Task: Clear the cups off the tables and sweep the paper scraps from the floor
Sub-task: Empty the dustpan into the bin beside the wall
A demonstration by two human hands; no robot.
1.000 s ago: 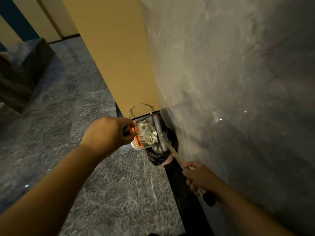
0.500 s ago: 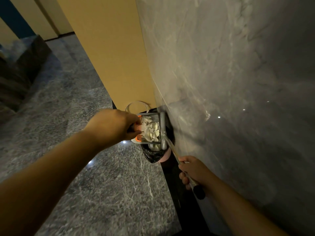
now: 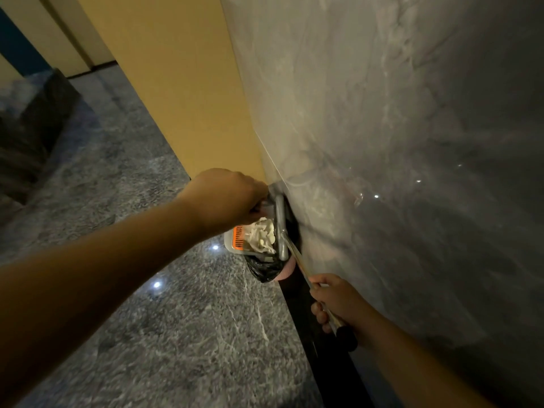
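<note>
left hand (image 3: 226, 198): fingers curled round the dark handle end of the dustpan, holding it tilted above the bin; the handle itself is mostly hidden under the fist.
right hand (image 3: 335, 301): wrapped round the thin metal broom handle (image 3: 297, 257), low at the right, close to the wall; the handle's black end cap sticks out below the fist.
dustpan (image 3: 235, 241): pale tray with an orange comb edge, raised over the bin mouth, its open side turned toward the wall.
paper scraps (image 3: 262, 235): a bunched white heap lying in the dustpan, pressed against the broom head; whether any have dropped into the bin cannot be told.
broom head (image 3: 281, 228): grey bar standing nearly upright at the dustpan's open side, touching the scraps.
bin (image 3: 266, 267): lined with a black bag, a pinkish rim showing at its right, set on the floor against the wall, directly beneath the dustpan.
wall (image 3: 397, 142): glossy grey stone filling the right side, with a black skirting strip along its foot.
floor (image 3: 176, 334): dark veined stone with small light reflections.
yellow panel (image 3: 176, 83): meets the grey wall just behind the bin.
</note>
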